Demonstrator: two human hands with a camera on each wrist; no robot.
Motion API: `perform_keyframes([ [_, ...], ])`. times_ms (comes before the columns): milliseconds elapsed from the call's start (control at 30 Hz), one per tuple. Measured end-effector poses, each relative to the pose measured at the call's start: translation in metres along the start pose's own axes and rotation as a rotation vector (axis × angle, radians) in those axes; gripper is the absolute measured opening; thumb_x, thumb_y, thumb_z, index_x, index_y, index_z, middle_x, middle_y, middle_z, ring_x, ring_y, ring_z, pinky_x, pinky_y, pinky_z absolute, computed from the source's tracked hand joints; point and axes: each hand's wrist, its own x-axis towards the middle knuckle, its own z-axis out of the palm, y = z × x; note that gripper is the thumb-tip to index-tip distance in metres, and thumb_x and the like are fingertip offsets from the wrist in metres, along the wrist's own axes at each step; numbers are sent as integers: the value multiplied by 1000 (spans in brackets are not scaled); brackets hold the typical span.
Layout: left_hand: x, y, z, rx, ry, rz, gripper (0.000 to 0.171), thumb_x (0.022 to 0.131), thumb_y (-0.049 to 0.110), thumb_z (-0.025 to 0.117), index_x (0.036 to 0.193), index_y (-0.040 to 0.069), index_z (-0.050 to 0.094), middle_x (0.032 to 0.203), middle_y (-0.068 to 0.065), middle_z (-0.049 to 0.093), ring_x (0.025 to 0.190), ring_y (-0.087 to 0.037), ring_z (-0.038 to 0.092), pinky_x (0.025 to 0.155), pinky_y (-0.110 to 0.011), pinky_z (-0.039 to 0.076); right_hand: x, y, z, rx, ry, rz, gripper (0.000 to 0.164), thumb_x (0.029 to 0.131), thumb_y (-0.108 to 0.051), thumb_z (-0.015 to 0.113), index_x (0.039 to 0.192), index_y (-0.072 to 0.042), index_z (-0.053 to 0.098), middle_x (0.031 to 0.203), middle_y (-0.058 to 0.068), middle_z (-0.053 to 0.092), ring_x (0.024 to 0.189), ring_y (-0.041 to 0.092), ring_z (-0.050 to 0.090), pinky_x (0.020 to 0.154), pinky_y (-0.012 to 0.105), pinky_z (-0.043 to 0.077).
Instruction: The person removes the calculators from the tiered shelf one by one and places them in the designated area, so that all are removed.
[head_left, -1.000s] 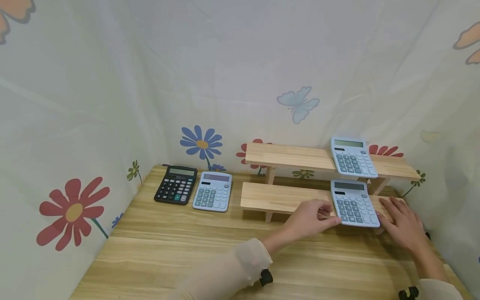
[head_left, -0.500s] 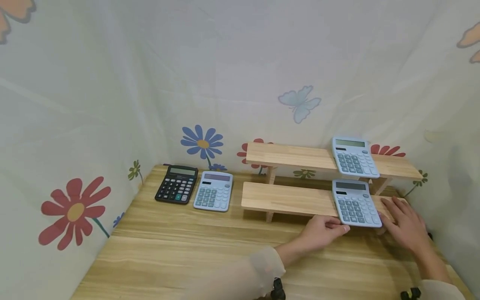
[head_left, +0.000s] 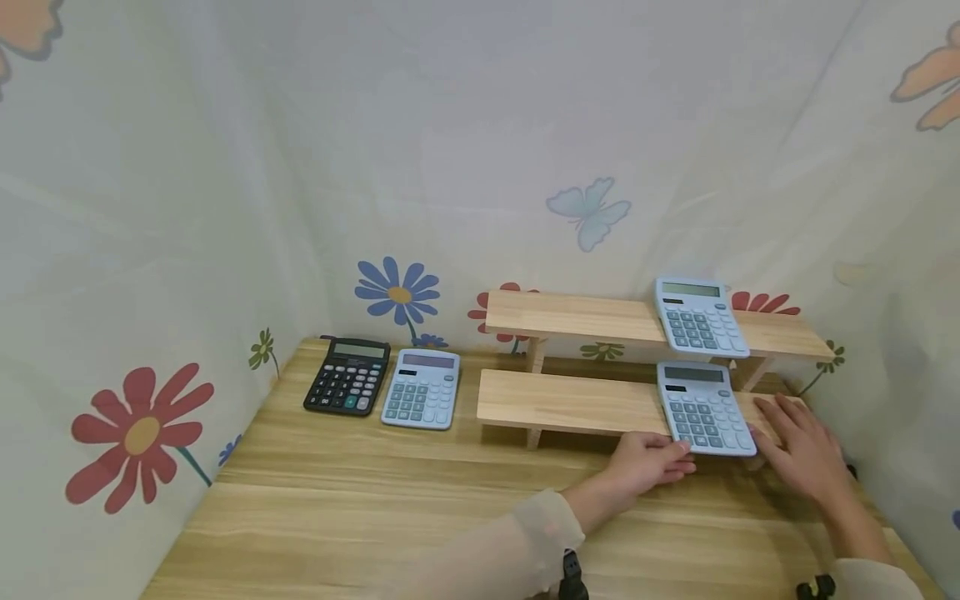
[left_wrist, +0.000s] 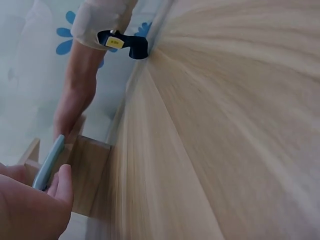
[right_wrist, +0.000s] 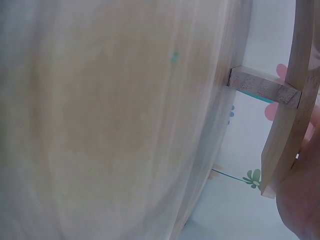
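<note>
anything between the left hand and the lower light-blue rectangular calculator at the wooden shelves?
Nothing visible. The left hand directly pinches the lower light-blue rectangular calculator at its near left corner.

The left hand (left_wrist: 32, 207) pinches the calculator (left_wrist: 49, 164), seen edge-on.

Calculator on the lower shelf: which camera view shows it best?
The head view: it shows the calculator from above, display and keys, with the left hand at its near left corner. The left wrist view catches only its thin edge; in the right wrist view I cannot make it out.
</note>
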Motion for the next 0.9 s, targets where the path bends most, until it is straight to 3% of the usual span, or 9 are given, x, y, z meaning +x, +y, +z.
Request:
perform_keyframes([
  [233,-1,0,7,-72,62,-13,11,98,2,74,105,-5,71,93,-23,77,93,-36,79,79,-34,66,0,-1,-2,-3,-3,0,66,110,-44,49,156,2,40,161,39,30,154,59,14,107,87,19],
  [367,-1,-2,3,-85,60,-13,6,98,-1,73,103,-5,71,90,-22,77,92,-36,79,77,-32,66,1,0,-1,-4,-3,-5,68,109,-45,50,157,1,40,160,39,30,152,59,16,106,87,19],
  [700,-19,-3,-28,-102,0,-23,9,98,-2,71,107,-5,70,96,-23,78,93,-32,79,80,-31,65,4,-2,-3,16,-5,-14,69,109,-47,50,159,-1,39,161,38,29,151,61,17,103,88,19],
  [900,-27,-5,-44,-84,-27,-16,10,99,-2,71,108,-6,70,98,-25,77,96,-36,79,82,-33,65,3,-1,-1,10,-5,-8,71,109,-48,50,159,0,38,161,39,28,150,63,16,106,88,17],
])
